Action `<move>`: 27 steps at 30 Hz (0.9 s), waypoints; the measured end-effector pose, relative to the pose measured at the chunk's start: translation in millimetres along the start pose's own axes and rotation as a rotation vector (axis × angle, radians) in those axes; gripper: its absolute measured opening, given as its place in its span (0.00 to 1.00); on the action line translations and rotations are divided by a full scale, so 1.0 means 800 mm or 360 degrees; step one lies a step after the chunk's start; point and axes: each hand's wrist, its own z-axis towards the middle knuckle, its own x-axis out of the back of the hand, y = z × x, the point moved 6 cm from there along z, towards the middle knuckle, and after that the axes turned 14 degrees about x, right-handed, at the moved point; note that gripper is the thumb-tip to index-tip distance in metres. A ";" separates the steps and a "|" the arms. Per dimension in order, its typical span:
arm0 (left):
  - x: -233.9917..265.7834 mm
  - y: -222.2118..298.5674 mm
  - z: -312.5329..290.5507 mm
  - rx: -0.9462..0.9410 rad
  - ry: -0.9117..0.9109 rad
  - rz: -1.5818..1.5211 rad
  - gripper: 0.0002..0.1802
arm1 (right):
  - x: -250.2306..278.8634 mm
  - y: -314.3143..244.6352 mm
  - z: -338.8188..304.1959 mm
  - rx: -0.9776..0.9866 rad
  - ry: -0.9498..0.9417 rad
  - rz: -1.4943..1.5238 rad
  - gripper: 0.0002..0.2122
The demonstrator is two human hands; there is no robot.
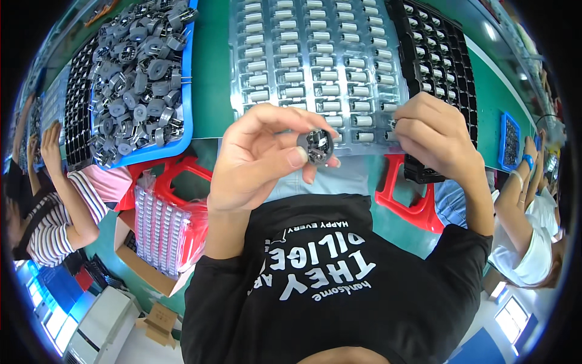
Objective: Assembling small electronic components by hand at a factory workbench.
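Observation:
My left hand point(251, 159) holds a round, dark grey plastic part point(319, 145) between thumb and fingers, in front of my chest. Its open face shows shiny metal pieces inside. Over the near right corner of a clear plastic tray point(238, 91), my right hand point(435, 136) has its fingers pinched together. A bit of metal shows at those fingertips, but whether it is gripped or lies in the tray is hidden. Rows of small silver cylinders point(292, 77) fill the tray's pockets.
A blue bin point(189, 79) heaped with grey round parts point(140, 79) stands left. Black trays flank the work, the right one point(464, 73) holding cylinders. Red stools point(397, 188) stand below the green table point(209, 73). Other people's arms point(60, 151) show at both sides.

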 end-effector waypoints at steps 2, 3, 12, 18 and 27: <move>-0.007 -0.006 0.002 0.0048 0.0077 -0.0046 0.17 | 0.006 -0.009 0.008 -0.0058 0.0131 -0.0005 0.12; -0.010 -0.006 0.003 0.0074 0.0136 -0.0031 0.18 | 0.013 -0.013 0.018 -0.0095 0.0316 0.0177 0.12; -0.020 -0.012 0.001 -0.0121 0.0330 0.0377 0.23 | 0.013 -0.041 0.050 0.0121 0.0662 0.0312 0.14; -0.023 -0.007 -0.002 -0.0224 0.0119 0.0288 0.24 | 0.012 -0.051 0.054 0.0308 0.0722 0.0174 0.15; -0.021 -0.007 -0.010 -0.0203 0.0188 0.0462 0.23 | 0.003 -0.054 0.056 0.0458 0.0769 0.0200 0.16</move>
